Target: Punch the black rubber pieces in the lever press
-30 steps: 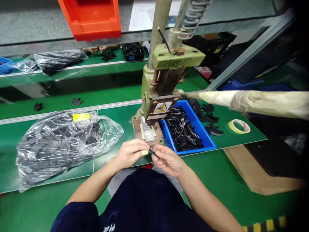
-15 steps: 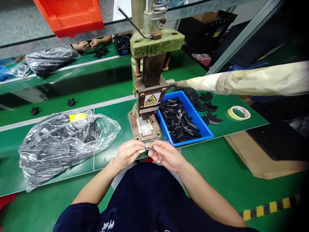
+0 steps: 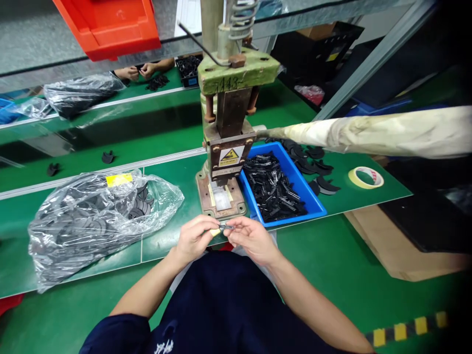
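Note:
Between my two hands, at the table's front edge, is a small thin black part point(image 3: 226, 227). My left hand point(image 3: 195, 237) pinches its left end, and a bit of yellow shows below those fingertips. The fingers of my right hand point(image 3: 252, 238) are closed on its right end. Just beyond stands a green hand press point(image 3: 230, 142) with a warning label; a pale plate point(image 3: 221, 199) lies on its base under the ram. To the right of the press, a blue bin point(image 3: 317, 209) holds many narrow black parts point(image 3: 273, 184).
A clear plastic bag point(image 3: 99, 221) of dark curved pieces lies at left. More curved pieces point(image 3: 324, 185) and a tape roll point(image 3: 366, 177) are at right. The wrapped press lever point(image 3: 387, 130) reaches right. An orange bin point(image 3: 110, 29) hangs above; a co-worker's hands point(image 3: 136, 72) are behind.
My right fingers have shifted slightly on the black part, which now lies more level. The view has tilted a little; both hands stay in the same place before the press.

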{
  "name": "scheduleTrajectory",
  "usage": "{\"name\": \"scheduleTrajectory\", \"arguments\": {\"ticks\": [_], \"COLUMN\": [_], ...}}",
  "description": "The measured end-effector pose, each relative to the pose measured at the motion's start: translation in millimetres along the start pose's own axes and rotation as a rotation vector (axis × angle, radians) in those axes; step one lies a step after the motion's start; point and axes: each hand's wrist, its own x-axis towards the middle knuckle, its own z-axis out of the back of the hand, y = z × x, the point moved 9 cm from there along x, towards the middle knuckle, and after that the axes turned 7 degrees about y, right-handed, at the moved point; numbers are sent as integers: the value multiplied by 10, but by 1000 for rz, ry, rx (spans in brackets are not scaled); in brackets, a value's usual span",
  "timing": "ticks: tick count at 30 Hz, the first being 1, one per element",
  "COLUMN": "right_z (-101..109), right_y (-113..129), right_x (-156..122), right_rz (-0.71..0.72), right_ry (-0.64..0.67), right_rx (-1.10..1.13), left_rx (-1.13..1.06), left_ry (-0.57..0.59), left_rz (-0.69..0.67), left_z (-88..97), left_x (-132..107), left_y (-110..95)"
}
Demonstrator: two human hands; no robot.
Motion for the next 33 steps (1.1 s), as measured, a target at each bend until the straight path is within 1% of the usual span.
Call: {"name": "scheduleTrajectory", "arguments": {"ticks": [3, 5, 7, 9, 11, 14, 16, 17, 19, 21, 22, 24, 26, 28, 30, 33], "right_z": [16, 32, 40, 15, -40, -118, -154, -170, -189, -169, -140, -59, 6, 23, 10, 13], "right_y": [-3, 31, 80, 97, 56, -65, -144, -179, -231, -244, -232, -178, -109, -52, -15, 14], "right_x": [38, 49, 47, 36, 13, -25, -35, -36, -34, -22, -14, -6, -23, -64, -110, -159], "right_rz": [75, 103, 95, 32, -69, -190, -232, -248, -276, -285, -275, -235, -194, -174, -165, -142], "right_ry": [-38, -46, -23, 47, 145, 248, 278, 287, 296, 275, 250, 185, 140, 134, 147, 151], "right_rx": [-27, -21, 0, 28, 59, 129, 188, 216, 261, 292, 302, 311, 301, 280, 255, 226], "left_rx": [-41, -53, -54, -37, -25, -50, -67, -71, -69, -57, -40, 34, 155, 279, 359, 408], "left_ry": [-39, -16, 16, 23, 44, 171, 247, 267, 277, 260, 238, 165, 72, 8, 3, 53], "left_rz": [106, 111, 85, 61, 32, -49, -98, -113, -129, -112, -85, 14, 157, 280, 336, 319], "left_z": [-71, -134, -155, -106, -50, -72, -115, -132, -151, -153, -141, -83, 7, 75, 73, -14], "left_x": [-12, -24, -31, -22, 12, 86, 111, 116, 112, 108, 114, 145, 189, 236, 290, 357], "left_y": [56, 49, 28, 19, 1, -81, -146, -170, -191, -148, -90, 117, 418, 731, 992, 1244]}}
